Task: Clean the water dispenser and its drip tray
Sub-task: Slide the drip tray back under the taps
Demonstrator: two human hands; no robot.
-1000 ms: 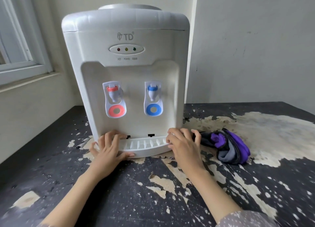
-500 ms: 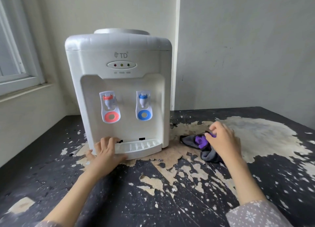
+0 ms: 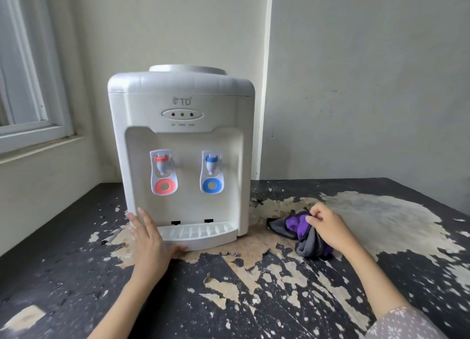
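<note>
A white tabletop water dispenser (image 3: 181,125) stands on a worn dark table (image 3: 229,300), with a red tap (image 3: 162,164) and a blue tap (image 3: 211,163). Its white slotted drip tray (image 3: 201,233) sits in place at the base. My left hand (image 3: 150,239) rests with straight fingers against the dispenser's lower left corner, thumb along the tray's front edge. To the right of the dispenser lies a crumpled purple and grey cloth (image 3: 300,230). My right hand (image 3: 328,226) lies over it and pinches its top fold.
The tabletop's dark coating is peeled in large pale patches (image 3: 381,216) to the right of the cloth. A window frame (image 3: 33,130) and sill are at the left. Pale walls stand close behind the dispenser.
My right hand left the drip tray's right end, moved right to the cloth and now pinches it. My left hand stayed at the tray's left end. The view has pulled back.
</note>
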